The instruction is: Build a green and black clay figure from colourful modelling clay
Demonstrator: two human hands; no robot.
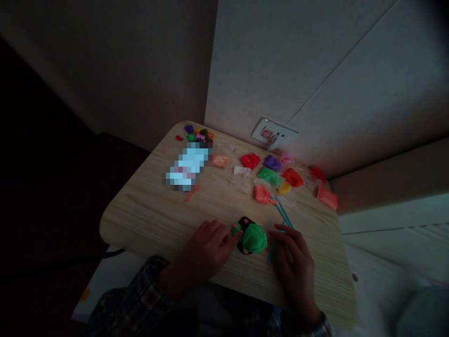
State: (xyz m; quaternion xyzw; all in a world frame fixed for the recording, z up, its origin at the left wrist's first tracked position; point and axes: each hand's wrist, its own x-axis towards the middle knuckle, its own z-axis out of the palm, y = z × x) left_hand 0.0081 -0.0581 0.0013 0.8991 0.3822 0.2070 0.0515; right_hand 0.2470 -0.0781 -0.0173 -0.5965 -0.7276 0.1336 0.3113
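Note:
A clay figure (253,238) with a green top and a black body lies near the front edge of the small wooden table (150,210). My left hand (206,250) rests on the table to its left, fingers curled, with a small green clay lump (235,229) at the fingertips. My right hand (294,257) sits to the figure's right, fingers closed round a thin blue tool (285,216) whose shaft points away over the table.
Several packets of coloured clay (270,175) lie spread across the table's far side: red, purple, green, orange, yellow, white. More small clay bits (196,133) sit at the far left corner. A blurred-out item (187,167) lies mid-table. A wall socket (273,133) is behind.

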